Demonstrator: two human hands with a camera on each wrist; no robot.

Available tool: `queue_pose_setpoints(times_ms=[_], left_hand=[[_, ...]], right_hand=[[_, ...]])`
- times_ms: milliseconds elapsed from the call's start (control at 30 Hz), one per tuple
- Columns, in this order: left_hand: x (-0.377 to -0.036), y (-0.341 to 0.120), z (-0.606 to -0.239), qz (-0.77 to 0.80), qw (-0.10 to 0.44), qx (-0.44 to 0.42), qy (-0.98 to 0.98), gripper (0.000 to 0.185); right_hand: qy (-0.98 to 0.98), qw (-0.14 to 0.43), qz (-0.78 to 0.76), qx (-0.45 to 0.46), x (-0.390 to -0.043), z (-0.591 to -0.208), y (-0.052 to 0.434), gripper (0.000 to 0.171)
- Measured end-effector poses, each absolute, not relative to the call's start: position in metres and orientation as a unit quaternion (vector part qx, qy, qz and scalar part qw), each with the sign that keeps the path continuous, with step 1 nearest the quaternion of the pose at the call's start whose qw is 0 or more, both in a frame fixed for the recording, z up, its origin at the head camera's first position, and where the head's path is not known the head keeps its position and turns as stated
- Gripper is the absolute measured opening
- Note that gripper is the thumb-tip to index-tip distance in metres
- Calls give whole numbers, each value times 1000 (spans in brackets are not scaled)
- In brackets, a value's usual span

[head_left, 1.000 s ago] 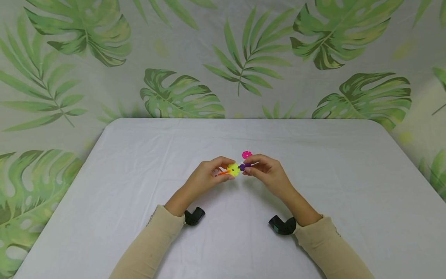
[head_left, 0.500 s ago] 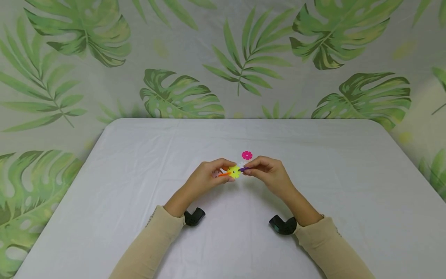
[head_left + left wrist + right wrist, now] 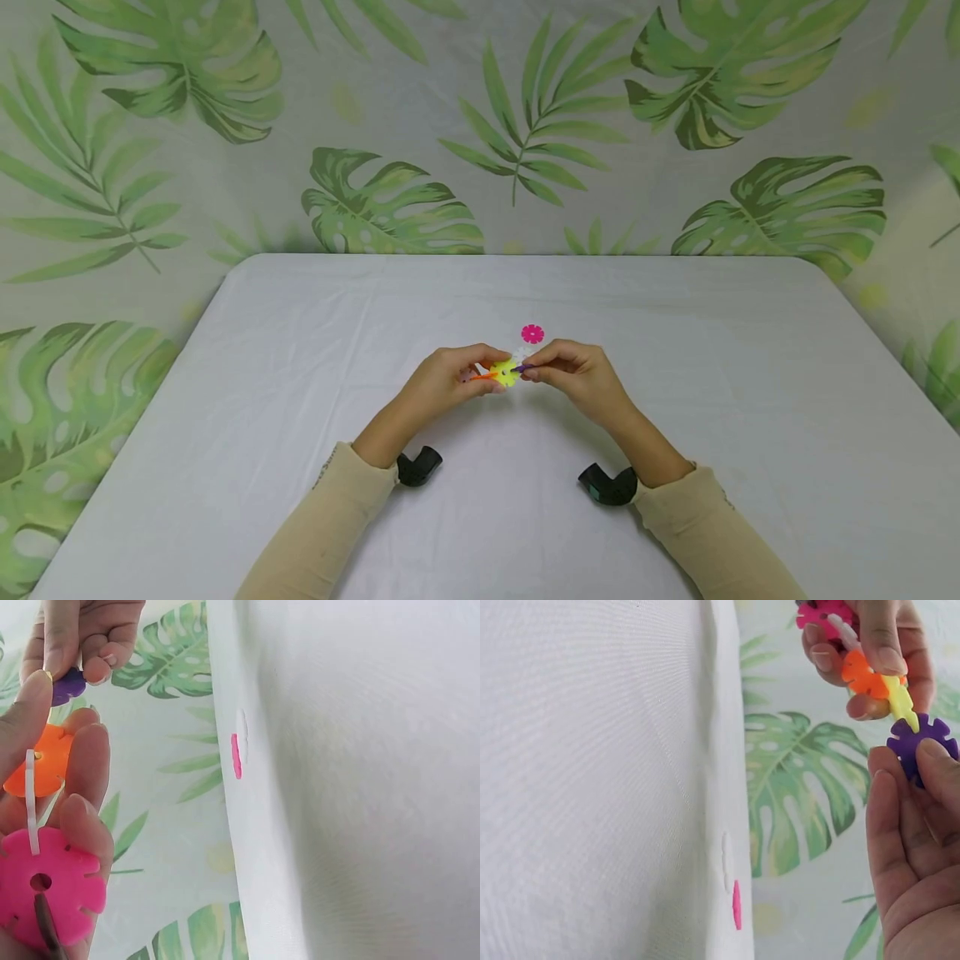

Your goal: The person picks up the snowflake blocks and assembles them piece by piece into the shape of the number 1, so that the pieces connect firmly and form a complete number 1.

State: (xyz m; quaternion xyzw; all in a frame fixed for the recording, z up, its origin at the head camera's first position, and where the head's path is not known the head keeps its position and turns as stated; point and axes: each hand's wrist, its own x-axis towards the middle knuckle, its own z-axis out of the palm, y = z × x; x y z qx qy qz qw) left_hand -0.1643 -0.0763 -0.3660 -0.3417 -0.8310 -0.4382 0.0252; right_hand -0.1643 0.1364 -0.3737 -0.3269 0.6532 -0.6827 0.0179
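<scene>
Snowflake-disc chain (image 3: 504, 372) (yellow, orange, pink, white) held above bench (image 3: 300, 375) centre. Left hand (image 3: 450, 380) pinches chain from 9 o'clock. Right hand (image 3: 573, 373) pinches purple disc (image 3: 922, 742) against yellow disc's edge at 3 o'clock. Loose pink disc (image 3: 532, 334) flat on bench at 1 o'clock, white disc (image 3: 725, 862) just beside it.

A small chain of flat plastic snowflake-shaped discs with notched edges is held above the white surface (image 3: 675, 375), between two hands. The chain joins a pink disc (image 3: 46, 885), a thin white disc (image 3: 30, 796), an orange disc (image 3: 864, 675) and a yellow disc (image 3: 506, 372), slotted edge to edge at angles. A purple notched disc (image 3: 919, 744) meets the yellow disc's edge. Another pink notched disc (image 3: 532, 334) lies flat on the surface just beyond.
</scene>
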Motion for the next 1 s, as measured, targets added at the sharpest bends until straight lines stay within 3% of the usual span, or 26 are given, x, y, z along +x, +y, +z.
queue_pose_setpoints(times_ms=[1000], left_hand=[[-163, -77, -361, -368, 48, -340, -864, 42]], right_hand=[[686, 20, -664, -299, -152, -356, 127, 15]])
